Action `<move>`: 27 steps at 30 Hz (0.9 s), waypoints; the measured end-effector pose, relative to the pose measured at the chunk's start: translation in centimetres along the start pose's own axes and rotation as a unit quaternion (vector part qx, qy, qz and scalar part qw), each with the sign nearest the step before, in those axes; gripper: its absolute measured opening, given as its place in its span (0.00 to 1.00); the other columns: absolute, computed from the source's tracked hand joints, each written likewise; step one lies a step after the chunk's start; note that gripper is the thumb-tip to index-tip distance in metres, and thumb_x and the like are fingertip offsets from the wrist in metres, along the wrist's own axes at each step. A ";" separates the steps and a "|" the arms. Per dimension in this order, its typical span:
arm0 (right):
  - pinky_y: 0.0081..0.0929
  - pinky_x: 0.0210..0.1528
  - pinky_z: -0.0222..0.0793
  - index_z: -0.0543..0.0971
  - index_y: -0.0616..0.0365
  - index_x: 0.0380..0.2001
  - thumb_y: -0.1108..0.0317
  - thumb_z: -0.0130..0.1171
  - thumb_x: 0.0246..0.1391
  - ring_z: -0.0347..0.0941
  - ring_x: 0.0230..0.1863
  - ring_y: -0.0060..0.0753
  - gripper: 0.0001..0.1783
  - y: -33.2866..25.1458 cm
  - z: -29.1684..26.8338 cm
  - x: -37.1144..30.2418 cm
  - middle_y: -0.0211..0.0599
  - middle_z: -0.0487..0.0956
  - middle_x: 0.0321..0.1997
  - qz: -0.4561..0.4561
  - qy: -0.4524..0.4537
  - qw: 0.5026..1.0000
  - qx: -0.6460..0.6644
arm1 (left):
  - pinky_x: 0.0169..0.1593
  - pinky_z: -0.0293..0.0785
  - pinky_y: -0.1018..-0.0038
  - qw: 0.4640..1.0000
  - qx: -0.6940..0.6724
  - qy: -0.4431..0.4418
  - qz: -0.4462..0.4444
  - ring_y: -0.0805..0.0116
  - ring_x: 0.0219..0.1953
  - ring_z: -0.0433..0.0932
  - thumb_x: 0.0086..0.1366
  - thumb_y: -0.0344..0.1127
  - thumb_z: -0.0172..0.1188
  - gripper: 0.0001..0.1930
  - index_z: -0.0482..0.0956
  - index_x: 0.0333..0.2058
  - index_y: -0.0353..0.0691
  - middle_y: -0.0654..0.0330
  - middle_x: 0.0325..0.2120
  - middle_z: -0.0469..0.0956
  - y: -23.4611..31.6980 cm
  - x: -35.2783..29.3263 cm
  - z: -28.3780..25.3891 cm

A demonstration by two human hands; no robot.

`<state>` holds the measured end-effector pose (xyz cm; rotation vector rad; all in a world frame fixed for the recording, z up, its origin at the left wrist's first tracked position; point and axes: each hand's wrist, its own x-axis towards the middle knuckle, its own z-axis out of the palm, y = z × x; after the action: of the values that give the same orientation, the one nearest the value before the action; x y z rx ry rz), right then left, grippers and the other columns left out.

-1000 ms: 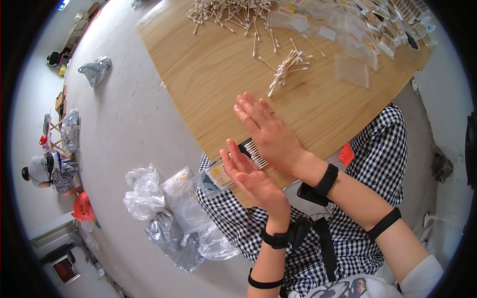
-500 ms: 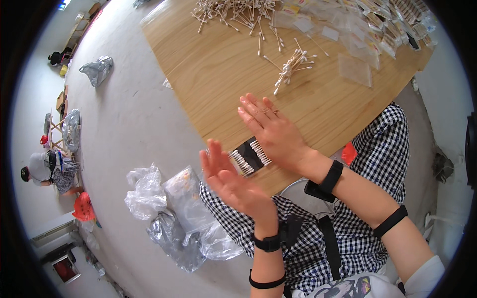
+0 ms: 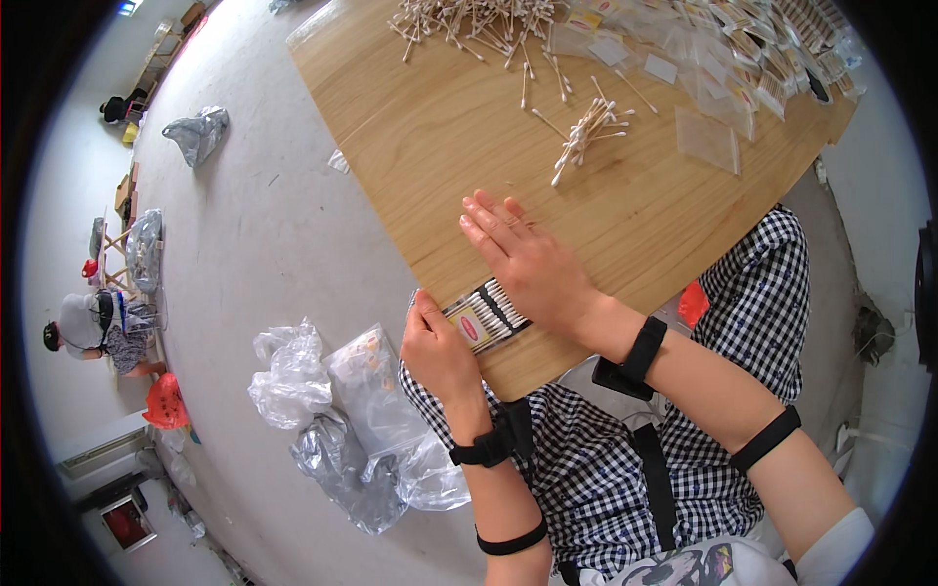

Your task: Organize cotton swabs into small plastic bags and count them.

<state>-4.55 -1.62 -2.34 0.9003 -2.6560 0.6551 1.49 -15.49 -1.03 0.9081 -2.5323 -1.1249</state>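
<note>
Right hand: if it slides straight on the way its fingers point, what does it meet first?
The right hand lies flat on the wooden table, fingers pointing up-left. That line crosses bare wood to the table's left edge; the small bundle of cotton swabs sits off to the right. Looks free, though depth is uncertain.

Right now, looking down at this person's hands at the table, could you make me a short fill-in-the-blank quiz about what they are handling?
1. The left hand grips a small clear packet of cotton swabs at the ____ edge of the wooden table.
2. The right hand lies ____ with its palm down over the packet's far end.
3. Farther up the table lies a loose bundle of cotton swabs beside an empty clear ____.

Missing words: near; flat; bag
</note>
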 end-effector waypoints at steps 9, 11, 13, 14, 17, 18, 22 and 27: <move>0.42 0.76 0.49 0.64 0.67 0.64 0.74 0.47 0.58 0.52 0.76 0.44 0.29 -1.5 0.7 0.6 0.48 0.62 0.72 0.001 -0.020 0.998 0.057 | 0.30 0.71 0.71 0.987 -0.158 -0.035 0.022 0.72 0.24 0.75 0.78 0.44 0.44 0.25 0.80 0.32 0.28 0.56 0.23 0.81 -1.5 0.3 0.7; 0.42 0.76 0.49 0.64 0.67 0.64 0.73 0.47 0.59 0.53 0.75 0.44 0.29 -1.8 0.9 0.6 0.48 0.62 0.72 0.000 -0.011 0.998 0.063 | 0.31 0.72 0.68 0.990 -0.134 -0.025 0.040 0.65 0.22 0.76 0.78 0.44 0.43 0.24 0.79 0.33 0.28 0.51 0.23 0.81 -0.9 0.1 0.5; 0.42 0.76 0.50 0.65 0.67 0.64 0.73 0.48 0.58 0.53 0.75 0.44 0.29 -2.2 1.0 0.6 0.47 0.63 0.72 -0.002 -0.012 0.997 0.073 | 0.30 0.72 0.65 0.996 -0.076 -0.011 0.051 0.57 0.22 0.76 0.78 0.44 0.43 0.24 0.79 0.32 0.29 0.48 0.23 0.80 -0.3 0.0 0.2; 0.42 0.75 0.50 0.65 0.66 0.64 0.73 0.49 0.58 0.53 0.75 0.44 0.29 -2.4 1.1 0.7 0.47 0.63 0.71 -0.003 -0.011 0.996 0.084 | 0.30 0.72 0.65 0.996 -0.075 -0.010 0.049 0.57 0.22 0.76 0.78 0.44 0.43 0.24 0.79 0.32 0.29 0.48 0.23 0.80 -0.1 0.0 0.1; 0.42 0.75 0.52 0.67 0.64 0.63 0.72 0.50 0.60 0.55 0.74 0.44 0.27 -3.6 1.7 1.0 0.47 0.65 0.70 0.007 -0.002 0.992 0.124 | 0.30 0.71 0.62 0.999 -0.025 -0.012 0.033 0.49 0.23 0.75 0.77 0.44 0.43 0.24 0.78 0.31 0.30 0.45 0.23 0.79 0.0 -0.1 0.0; 0.42 0.75 0.52 0.67 0.64 0.63 0.72 0.50 0.60 0.55 0.74 0.44 0.27 -4.4 1.8 1.2 0.47 0.65 0.70 0.008 -0.002 0.992 0.124 | 0.29 0.70 0.61 0.999 -0.021 -0.009 0.038 0.48 0.23 0.75 0.77 0.44 0.43 0.24 0.78 0.31 0.30 0.45 0.23 0.79 0.0 -0.1 0.1; 0.40 0.74 0.52 0.67 0.62 0.64 0.65 0.49 0.66 0.57 0.73 0.44 0.25 -5.8 1.4 1.8 0.47 0.67 0.69 0.071 0.055 0.939 0.333 | 0.27 0.68 0.63 0.994 -0.022 0.010 0.110 0.61 0.21 0.75 0.77 0.47 0.44 0.24 0.77 0.32 0.31 0.51 0.18 0.77 0.7 -0.5 0.5; 0.36 0.75 0.48 0.64 0.62 0.66 0.52 0.41 0.72 0.55 0.74 0.36 0.30 -4.4 0.1 0.7 0.44 0.66 0.70 0.211 0.087 0.784 0.577 | 0.29 0.68 0.64 0.997 -0.067 0.005 0.023 0.57 0.20 0.71 0.77 0.49 0.44 0.25 0.75 0.31 0.31 0.52 0.20 0.78 -2.6 0.6 -0.6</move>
<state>-2.34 -5.12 -0.71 0.3411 -2.0736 2.4535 2.46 -17.53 -2.50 0.8141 -2.4233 -1.2560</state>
